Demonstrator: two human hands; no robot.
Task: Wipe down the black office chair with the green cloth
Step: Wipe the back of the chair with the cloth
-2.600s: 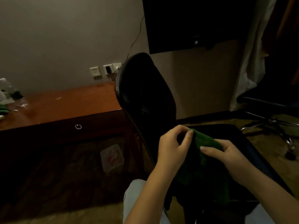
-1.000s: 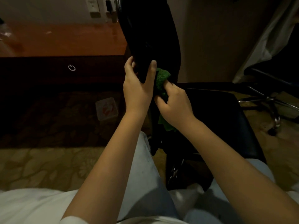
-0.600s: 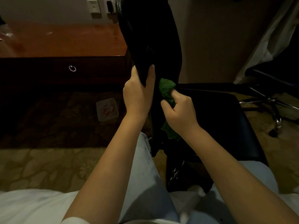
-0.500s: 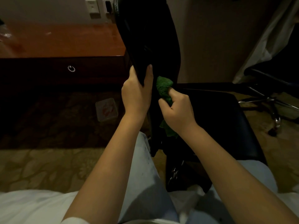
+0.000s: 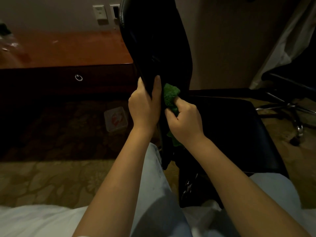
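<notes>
Worktop [image 5: 68, 48]: it stands to the left of the backrest [image 5: 159, 40] of the black office chair [image 5: 188, 103]. It is wooden, with a ring pull [image 5: 78, 77] on the drawer front. I do not need it for this step.
White packet [image 5: 116, 119]: it lies on the carpet, left of the backrest and lower, well apart from my work.
Left hand [image 5: 144, 106]: it grips the low left edge of the backrest, thumb on the front face and fingers wrapped behind. I should keep this grip firm, so the backrest does not swing away when I press.
Green cloth [image 5: 170, 96]: it is bunched and touches the front face of the backrest, just right of the left thumb. A loose end hangs below the right hand.
Right hand [image 5: 185, 122]: its fingers are curled tight round the cloth and push it against the backrest.
Step in hand: in my judgement, I am wiping the lower front of the backrest.
How to do it well: I would spread the cloth flatter for more contact, stroke in overlapping lines along the backrest, and gather the loose end so it does not catch below.
Seat [image 5: 230, 130]: it is right of the backrest and lower, and the cloth is not on it.
Second chair [image 5: 290, 106]: it is far right of the backrest, and only part of it is in view.
</notes>
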